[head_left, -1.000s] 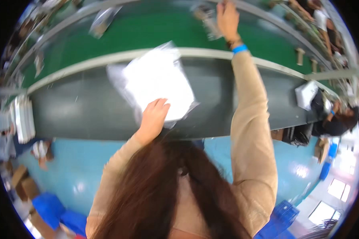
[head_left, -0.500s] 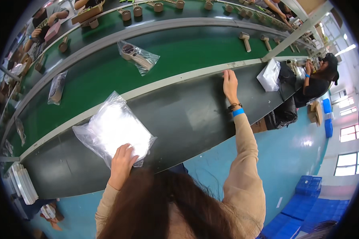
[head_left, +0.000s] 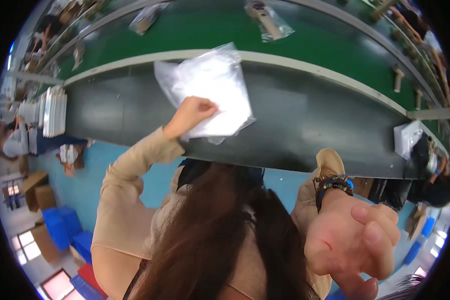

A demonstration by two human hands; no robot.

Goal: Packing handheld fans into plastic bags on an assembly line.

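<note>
A pile of clear plastic bags [head_left: 212,82] lies on the dark worktop, bright with glare, its far corner lapping over the pale rail. My left hand [head_left: 192,117] rests on the near part of the pile, with thumb and fingers pinched together at the top bag. Close to the camera at the lower right, my right hand [head_left: 352,237] is raised off the worktop. Its fingers are loosely bent and apart, and nothing shows in them. Bracelets and a blue band circle that wrist.
Beyond the rail [head_left: 325,75] runs a green conveyor [head_left: 195,37] carrying a bagged handheld device [head_left: 267,22] and another bagged item [head_left: 146,19]. White flat pieces [head_left: 55,111] stand at the worktop's left end. A white packet [head_left: 407,137] lies at the right end. Co-workers sit along the line.
My right hand has left the worktop's far edge and come up near my head. My left hand's fingers have gone from lying flat to pinched. The view has swung, shifting the scene.
</note>
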